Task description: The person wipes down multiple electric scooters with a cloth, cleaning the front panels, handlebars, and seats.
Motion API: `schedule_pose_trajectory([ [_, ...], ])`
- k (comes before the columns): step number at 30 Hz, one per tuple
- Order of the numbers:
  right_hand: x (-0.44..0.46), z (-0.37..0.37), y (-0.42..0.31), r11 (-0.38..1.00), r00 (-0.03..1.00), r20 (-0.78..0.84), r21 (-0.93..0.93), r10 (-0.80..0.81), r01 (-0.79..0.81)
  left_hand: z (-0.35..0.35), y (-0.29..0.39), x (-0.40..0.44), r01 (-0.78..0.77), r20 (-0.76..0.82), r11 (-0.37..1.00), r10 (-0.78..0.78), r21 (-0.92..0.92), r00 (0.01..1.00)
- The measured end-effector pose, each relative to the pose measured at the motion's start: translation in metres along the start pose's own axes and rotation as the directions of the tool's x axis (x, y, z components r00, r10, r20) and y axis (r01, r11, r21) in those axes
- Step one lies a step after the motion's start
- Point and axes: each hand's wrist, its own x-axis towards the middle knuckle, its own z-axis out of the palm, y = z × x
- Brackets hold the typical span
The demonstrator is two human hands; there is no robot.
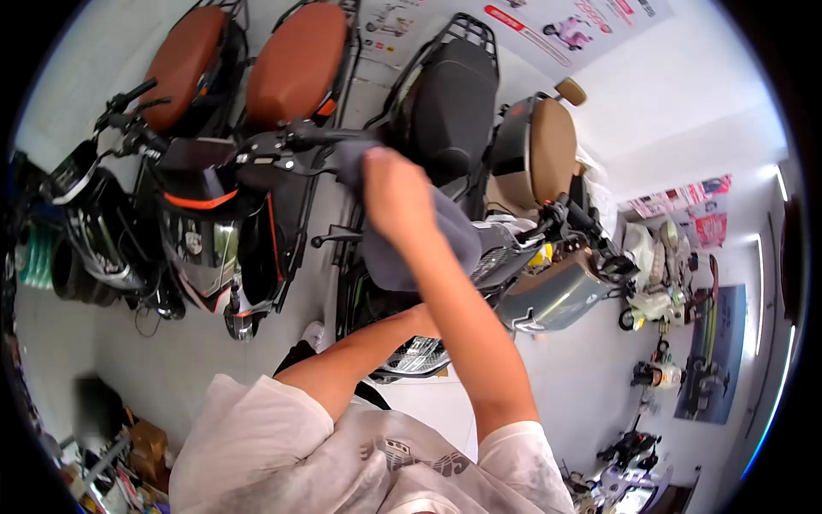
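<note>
My right hand (396, 195), smeared by motion, is closed on a grey cloth (421, 248). The cloth hangs over the handlebar area of a black scooter (449, 107) in front of me, and part of it shows beyond my fingers near the tip of the neighbouring scooter's handlebar (330, 135). My left forearm (360, 349) reaches across under the right one, low over the black scooter's front. The left hand itself is hidden behind the right forearm, so its fingers do not show. A brake lever (336, 236) sticks out left of the cloth.
Two scooters with brown seats (297, 64) stand close on the left. A grey scooter with a tan seat (552, 291) is tight on the right. More scooters (659, 374) line the right side. Boxes (148, 444) lie at lower left, and posters (565, 30) hang on the wall.
</note>
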Motion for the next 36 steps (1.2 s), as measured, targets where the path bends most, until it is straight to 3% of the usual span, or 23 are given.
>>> schedule_pose_trajectory([
  [1, 0.001, 0.026, 0.006, 0.996, 0.994, 0.07, -0.011, -0.085, 0.086, 0.002, 0.001, 0.0, -0.012, -0.01, 0.999, 0.012, -0.049, 1.0],
  [3, -0.002, 0.034, -0.006, 0.987, 0.996, -0.002, -0.135, -0.092, 0.091, 0.0, -0.003, -0.003, 0.006, -0.078, 0.9, -0.045, -0.436, 0.996],
  [4, -0.002, 0.031, 0.001, 0.984, 0.993, 0.043, -0.139, -0.108, 0.113, 0.001, -0.006, -0.004, -0.042, -0.065, 0.917, 0.018, -0.398, 0.998],
  [5, -0.005, 0.027, 0.008, 0.976, 0.987, 0.061, -0.15, -0.15, 0.158, 0.005, -0.001, -0.004, -0.09, 0.005, 0.996, 0.091, -0.022, 0.996],
  [7, -0.009, 0.015, 0.018, 0.967, 0.983, 0.06, -0.177, -0.175, 0.183, 0.007, -0.002, 0.0, -0.158, 0.066, 0.922, 0.144, 0.355, 0.987],
  [8, -0.011, 0.008, 0.022, 0.951, 0.965, 0.093, -0.166, -0.247, 0.259, 0.005, -0.005, 0.001, -0.004, 0.023, 0.942, 0.013, -0.335, 1.0],
  [9, -0.015, 0.001, 0.026, 0.933, 0.943, 0.122, -0.155, -0.309, 0.325, -0.002, -0.009, 0.002, 0.116, 0.085, 0.485, -0.086, -0.867, 0.993],
  [10, -0.019, -0.003, 0.031, 0.914, 0.931, 0.139, -0.19, -0.337, 0.359, 0.002, -0.002, -0.003, 0.074, 0.056, 0.474, -0.051, -0.877, 0.997],
  [13, -0.036, -0.015, 0.048, 0.895, 0.916, 0.1, -0.199, -0.388, 0.4, 0.001, -0.011, -0.003, -0.038, -0.104, 0.846, -0.021, -0.533, 0.994],
  [17, -0.064, -0.015, 0.061, 0.847, 0.906, -0.093, -0.405, -0.412, 0.344, -0.003, -0.016, -0.003, -0.041, -0.058, 0.798, 0.007, -0.601, 0.998],
  [20, -0.081, -0.02, 0.073, 0.929, 0.891, -0.299, -0.252, -0.341, 0.271, -0.029, -0.04, 0.005, -0.035, 0.076, 0.76, 0.111, -0.649, 0.991],
  [21, -0.09, -0.028, 0.077, 0.972, 0.903, -0.368, -0.02, -0.223, 0.232, -0.027, -0.041, 0.004, -0.033, 0.076, 0.739, 0.114, -0.672, 0.991],
  [22, -0.1, -0.038, 0.079, 0.979, 0.896, -0.397, -0.035, -0.197, 0.2, -0.022, -0.036, 0.002, -0.013, 0.069, 0.719, 0.085, -0.695, 0.994],
  [23, -0.112, -0.048, 0.081, 0.962, 0.901, -0.403, 0.267, 0.161, -0.052, -0.017, -0.031, 0.0, -0.007, 0.061, 0.715, 0.07, -0.699, 0.996],
  [24, -0.124, -0.058, 0.084, 0.792, 0.817, -0.306, 0.549, 0.488, -0.268, -0.01, -0.027, -0.002, 0.002, 0.056, 0.71, 0.052, -0.704, 0.997],
  [25, -0.14, -0.07, 0.089, 0.721, 0.72, -0.374, 0.646, 0.585, -0.251, -0.005, -0.026, -0.002, -0.018, 0.036, 0.734, 0.058, -0.678, 0.998],
  [26, -0.156, -0.067, 0.107, 0.757, 0.617, -0.554, 0.645, 0.559, -0.107, -0.001, -0.023, -0.006, -0.046, -0.018, 0.793, 0.044, -0.607, 0.999],
  [27, -0.176, -0.08, 0.113, 0.455, 0.6, -0.379, 0.89, 0.704, 0.027, -0.002, -0.021, -0.009, -0.005, 0.055, 0.747, 0.055, -0.665, 0.997],
  [28, -0.204, -0.096, 0.118, 0.08, 0.62, -0.17, 0.982, 0.766, 0.171, -0.002, -0.019, -0.014, 0.042, 0.128, 0.701, 0.071, -0.712, 0.989],
  [30, -0.267, -0.121, 0.132, -0.276, 0.69, -0.04, 0.899, 0.723, 0.341, 0.02, -0.003, -0.032, 0.092, 0.073, 0.624, -0.057, -0.776, 0.996],
  [32, -0.337, -0.14, 0.145, -0.466, 0.758, -0.006, 0.785, 0.652, 0.407, -0.027, -0.038, 0.0, 0.057, 0.083, 0.654, 0.01, -0.754, 0.997],
  [34, -0.399, -0.158, 0.143, -0.434, 0.718, -0.069, 0.755, 0.693, 0.492, -0.042, -0.046, 0.012, 0.033, 0.158, 0.77, 0.09, -0.637, 0.983],
  [36, -0.462, -0.164, 0.151, -0.381, 0.694, -0.185, 0.724, 0.696, 0.575, -0.04, -0.043, 0.011, 0.006, 0.096, 0.775, 0.071, -0.631, 0.993],
])
